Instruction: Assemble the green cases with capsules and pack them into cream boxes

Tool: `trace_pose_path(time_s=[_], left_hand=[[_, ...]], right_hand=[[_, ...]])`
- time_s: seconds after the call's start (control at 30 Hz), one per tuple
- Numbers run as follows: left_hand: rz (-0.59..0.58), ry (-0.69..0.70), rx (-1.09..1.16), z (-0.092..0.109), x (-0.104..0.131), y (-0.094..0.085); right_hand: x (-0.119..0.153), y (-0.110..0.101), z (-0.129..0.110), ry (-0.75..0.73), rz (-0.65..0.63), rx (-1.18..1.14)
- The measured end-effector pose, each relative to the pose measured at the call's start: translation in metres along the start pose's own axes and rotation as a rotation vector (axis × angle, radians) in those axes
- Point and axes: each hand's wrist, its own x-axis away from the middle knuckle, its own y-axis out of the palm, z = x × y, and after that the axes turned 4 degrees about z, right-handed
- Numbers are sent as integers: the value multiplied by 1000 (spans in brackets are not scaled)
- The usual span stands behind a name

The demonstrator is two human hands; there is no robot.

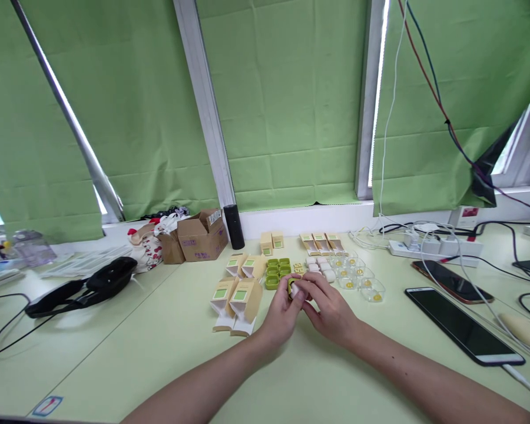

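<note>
My left hand (279, 317) is closed around a small green square cup (290, 283), just above the table. The fingers of my right hand (331, 309) are closed at the same cup, by a small white piece (294, 290); my fingers partly hide both. Behind my hands stand several similar green cups (272, 271) in rows. Beside them lie small yellow pieces (298, 268) and white blocks (321, 265). Clear plastic cups with yellow centres (353, 274) sit to the right. Open cream cartons with green labels (242, 292) lie to the left of my hands.
More cartons (320, 241) stand at the back. Two phones (463, 324) and a power strip (433, 247) with cables are on the right. At the left lie a black strapped device (88, 285) and a cardboard box (202, 238) near a black cylinder (234, 227).
</note>
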Motion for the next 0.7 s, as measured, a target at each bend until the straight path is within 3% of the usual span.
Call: trace_pose_path(time_s=[0.57, 0.7], left_hand=[[4, 12, 11, -1, -2, 0], [37, -3, 32, -2, -3, -2]], right_hand=[[-1, 2, 1, 26, -11, -45], [-3, -2, -1, 98, -31, -101]])
